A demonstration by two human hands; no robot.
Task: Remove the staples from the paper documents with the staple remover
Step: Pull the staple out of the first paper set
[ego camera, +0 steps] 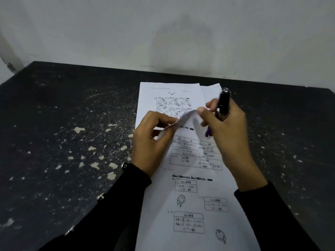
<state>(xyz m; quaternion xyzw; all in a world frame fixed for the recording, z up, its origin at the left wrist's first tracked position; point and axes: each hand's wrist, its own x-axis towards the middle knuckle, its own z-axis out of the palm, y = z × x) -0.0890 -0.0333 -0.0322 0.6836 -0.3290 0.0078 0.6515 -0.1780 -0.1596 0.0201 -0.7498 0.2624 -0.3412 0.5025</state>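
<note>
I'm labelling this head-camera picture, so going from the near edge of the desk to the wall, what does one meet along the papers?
Near worksheet → left hand gripping its curled top edge → black tool held in the right hand → far sheets lying flat on the black desk → wall.

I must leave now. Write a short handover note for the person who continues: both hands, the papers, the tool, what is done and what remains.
Left hand: pinches the curled top edge of the near document, lifting it.
Right hand: holds the black staple remover and also pinches that same edge.
A second printed sheet lies flat on the black table behind, with another sheet under it.
Done: cannot tell; no staple is visible in this blurred picture.
Left: find any staple on the near document, pull it, then check the rest.
</note>
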